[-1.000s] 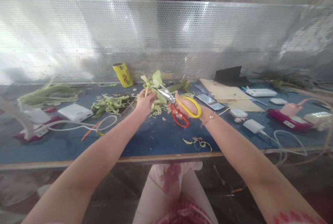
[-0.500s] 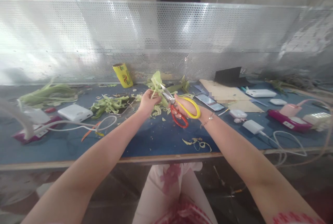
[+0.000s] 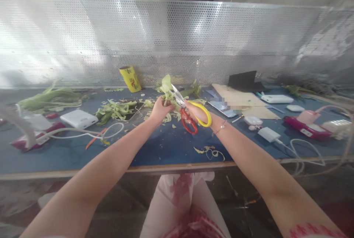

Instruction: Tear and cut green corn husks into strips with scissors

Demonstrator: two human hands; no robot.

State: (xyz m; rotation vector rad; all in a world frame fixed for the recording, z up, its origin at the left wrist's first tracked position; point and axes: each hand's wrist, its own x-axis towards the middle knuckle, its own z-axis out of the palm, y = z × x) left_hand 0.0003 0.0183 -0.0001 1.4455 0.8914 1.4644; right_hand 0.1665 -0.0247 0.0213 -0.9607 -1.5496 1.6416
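Observation:
My left hand [image 3: 162,111] is closed on a pale green leafy stalk [image 3: 167,85], which sticks up above the fingers. My right hand [image 3: 192,111] grips a pair of scissors [image 3: 204,114] with one yellow and one red handle loop. The scissor blades [image 3: 177,94] point up and left, close beside the stalk; whether they touch it I cannot tell. Beyond the hands lie more green leaves [image 3: 190,91]. Left of my left hand is a pile of cut green stems [image 3: 117,111]. Pale scraps lie on the blue table [image 3: 166,149] under and around the hands.
A yellow can-like container [image 3: 130,79] leans near the perforated metal screen [image 3: 188,39]. A phone [image 3: 222,109], cardboard sheets [image 3: 235,96] and a white charger [image 3: 267,135] lie to the right. Long green leaves [image 3: 52,98], a white box [image 3: 79,119] and cables are at left. Curled peelings [image 3: 210,152] lie near the front edge.
My left hand has turned slightly and its fingers have shifted around the stalk. The scissors have moved a little up and left, with the blades angled more steeply.

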